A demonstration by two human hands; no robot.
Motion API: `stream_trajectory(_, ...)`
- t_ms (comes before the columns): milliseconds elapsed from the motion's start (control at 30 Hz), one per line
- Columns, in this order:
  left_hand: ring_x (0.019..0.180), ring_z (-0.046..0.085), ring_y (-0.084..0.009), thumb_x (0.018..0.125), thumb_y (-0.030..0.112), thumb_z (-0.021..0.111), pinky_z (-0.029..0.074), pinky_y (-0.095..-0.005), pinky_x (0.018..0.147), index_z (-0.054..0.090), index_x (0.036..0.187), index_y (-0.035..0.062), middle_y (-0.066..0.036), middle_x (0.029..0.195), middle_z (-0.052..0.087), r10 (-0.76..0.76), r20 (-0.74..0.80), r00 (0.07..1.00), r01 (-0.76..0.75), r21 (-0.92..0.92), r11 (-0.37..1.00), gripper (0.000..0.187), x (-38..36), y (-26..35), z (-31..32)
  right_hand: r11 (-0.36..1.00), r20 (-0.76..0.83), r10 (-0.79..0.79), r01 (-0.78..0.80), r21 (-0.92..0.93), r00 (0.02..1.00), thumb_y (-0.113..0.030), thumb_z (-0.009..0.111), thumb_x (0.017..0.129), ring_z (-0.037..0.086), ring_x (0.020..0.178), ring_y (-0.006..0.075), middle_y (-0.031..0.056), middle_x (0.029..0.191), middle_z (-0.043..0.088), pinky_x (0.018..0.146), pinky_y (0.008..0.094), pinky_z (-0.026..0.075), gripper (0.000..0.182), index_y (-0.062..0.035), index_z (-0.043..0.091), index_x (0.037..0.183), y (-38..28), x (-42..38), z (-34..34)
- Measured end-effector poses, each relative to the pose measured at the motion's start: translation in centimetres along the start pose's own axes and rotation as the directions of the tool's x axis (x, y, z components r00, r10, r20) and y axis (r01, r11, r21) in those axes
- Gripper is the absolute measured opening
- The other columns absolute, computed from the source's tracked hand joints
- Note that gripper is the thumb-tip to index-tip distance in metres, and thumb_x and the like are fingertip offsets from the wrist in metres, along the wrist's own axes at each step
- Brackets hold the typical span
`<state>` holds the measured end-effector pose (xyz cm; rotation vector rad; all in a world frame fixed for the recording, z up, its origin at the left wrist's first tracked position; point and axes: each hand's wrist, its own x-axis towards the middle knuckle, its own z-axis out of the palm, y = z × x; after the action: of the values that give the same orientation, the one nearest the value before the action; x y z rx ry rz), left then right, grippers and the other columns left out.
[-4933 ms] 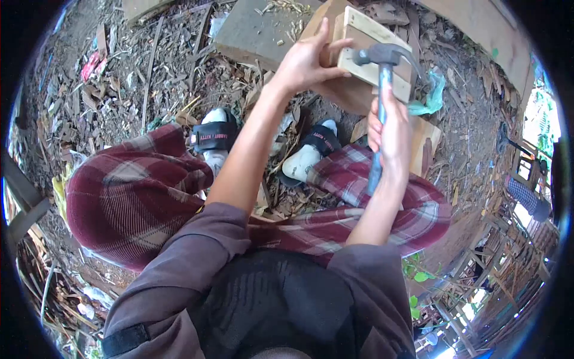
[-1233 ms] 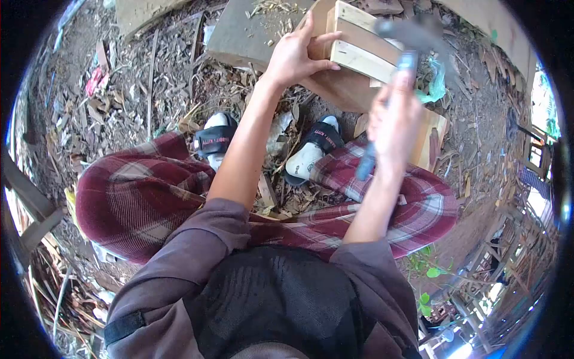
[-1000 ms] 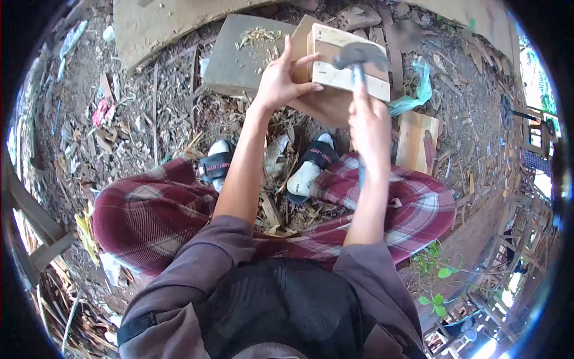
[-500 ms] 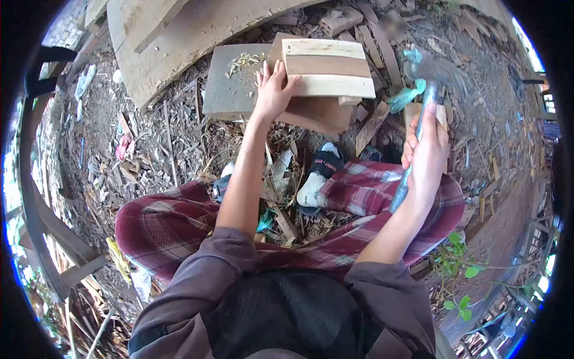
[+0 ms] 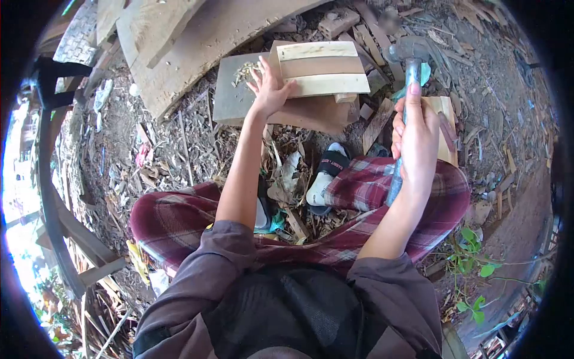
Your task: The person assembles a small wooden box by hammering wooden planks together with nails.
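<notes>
My right hand (image 5: 414,134) is wrapped around the bluish handle of a hammer (image 5: 412,75), which points away from me with its head raised to the right of the wood. Fingers spread, my left hand (image 5: 269,96) rests against the left end of a small wooden piece (image 5: 323,67) made of pale and brown strips. That piece sits on a brown wooden block (image 5: 317,115). Under and left of it lies a grey-brown board (image 5: 230,102), carrying a heap of small pale bits (image 5: 246,73) too small to identify.
A large curved wooden slab (image 5: 209,45) lies at the upper left, with thick offcuts on it. Beside my right knee is a pale wood block (image 5: 445,113). A brick (image 5: 338,23) lies beyond the work. Wood scraps litter the ground; a green plant (image 5: 475,251) grows at lower right.
The hammer has moved slightly left and its blurred head is now sharper. My left hand's fingers have spread wider at the wood's left end. The whole view has shifted a little.
</notes>
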<state>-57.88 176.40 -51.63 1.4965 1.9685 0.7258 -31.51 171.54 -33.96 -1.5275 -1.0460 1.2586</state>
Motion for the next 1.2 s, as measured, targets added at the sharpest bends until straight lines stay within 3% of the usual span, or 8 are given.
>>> stream_trajectory(200,0.138,-0.015,-0.0459,0.070,0.047,0.074,-0.010,-0.0591,0.107,-0.015,0.144,-0.0001,-0.038,0.146,-0.007,-0.138,-0.209,0.968,0.211,0.379,0.901,0.125,0.5,2.7,-3.1,0.973,-0.109,-0.128,0.146,0.178,0.986,-0.050,0.048,0.094,0.031,0.035,0.0013,-0.0066,0.051,0.038,0.030,0.0187,0.025,0.048,-0.0029,0.055,0.084,-3.8,-5.1,-7.5)
stream_trajectory(333,0.139,-0.011,-0.0466,0.079,0.044,0.068,-0.005,-0.0595,0.109,-0.001,0.145,-0.0044,-0.039,0.146,-0.001,0.081,-0.443,0.893,0.138,0.440,0.887,0.107,1.3,2.8,-2.7,0.909,-0.380,-0.140,0.272,0.317,0.914,-0.051,0.046,0.094,0.027,0.035,0.0018,-0.0055,0.052,0.037,0.031,0.0184,0.021,0.050,-0.0018,0.054,0.097,-5.3,-8.8,-15.3)
stream_trajectory(467,0.141,0.000,-0.0414,0.081,0.062,0.056,-0.001,-0.0550,0.112,0.007,0.149,0.0113,-0.027,0.152,0.003,0.328,0.304,0.894,-0.447,0.561,0.697,0.099,1.4,2.6,0.9,0.912,-0.400,-0.233,0.342,0.226,0.886,-0.050,0.048,0.094,0.027,0.037,0.0016,-0.0048,0.056,0.039,0.032,0.0183,0.019,0.046,-0.0053,0.054,0.097,-2.3,-10.5,-24.2)
stream_trajectory(733,0.140,0.019,-0.0337,0.078,0.057,0.062,0.015,-0.0511,0.113,0.021,0.147,0.0133,-0.019,0.151,0.022,0.389,0.563,0.729,-0.684,0.630,0.369,0.091,1.1,5.1,-1.9,0.992,-0.389,0.121,-0.119,0.029,0.913,-0.051,0.052,0.091,0.033,0.038,0.0034,-0.0055,0.053,0.036,0.034,0.0202,0.023,0.043,-0.0082,0.054,0.089,12.6,-8.1,-23.8)
stream_trajectory(867,0.106,0.060,-0.0344,0.087,0.035,0.057,0.050,-0.0411,0.090,0.035,0.138,0.0038,-0.023,0.120,0.057,0.764,0.486,0.425,-0.776,0.629,0.031,0.063,4.2,4.0,-1.4,0.908,-0.213,0.415,-0.386,0.166,0.885,-0.046,0.048,0.095,0.036,0.043,0.0046,-0.0036,0.057,0.040,0.038,0.0233,0.027,0.042,-0.0081,0.052,0.079,18.7,-6.3,-19.4)
stream_trajectory(967,0.082,0.067,-0.0345,0.088,0.028,0.055,0.055,-0.0424,0.075,0.046,0.124,0.0006,-0.023,0.096,0.065,0.183,0.357,0.916,-0.394,0.712,0.581,0.046,4.5,10.5,-4.7,0.872,-0.188,0.481,-0.489,0.004,0.856,-0.045,0.048,0.094,0.049,0.049,0.0175,0.0057,0.059,0.051,0.046,0.0318,0.038,0.046,-0.0009,0.056,0.081,22.1,-4.6,-17.7)
stream_trajectory(1100,0.069,0.065,-0.0378,0.090,0.033,0.048,0.054,-0.0445,0.066,0.055,0.099,-0.0007,-0.025,0.074,0.064,0.253,0.263,0.931,-0.365,0.677,0.639,0.036,5.3,12.5,-10.4,0.812,-0.194,0.129,-0.216,-0.543,0.972,-0.040,0.048,0.094,0.059,0.086,0.0467,0.0304,0.087,0.061,0.071,0.0493,0.044,0.050,0.0087,0.059,0.096,24.8,-0.7,-15.1)
stream_trajectory(1200,0.073,0.066,-0.0329,0.088,0.021,0.048,0.054,-0.0404,0.063,0.057,0.088,-0.0058,-0.025,0.082,0.065,0.318,0.173,0.932,-0.334,0.751,0.570,0.029,3.5,12.9,-10.0,0.678,-0.230,0.054,-0.205,-0.706,0.972,-0.039,0.048,0.093,0.060,0.090,0.0450,0.0306,0.090,0.062,0.073,0.0512,0.045,0.049,0.0085,0.059,0.095,26.7,2.9,-13.1)
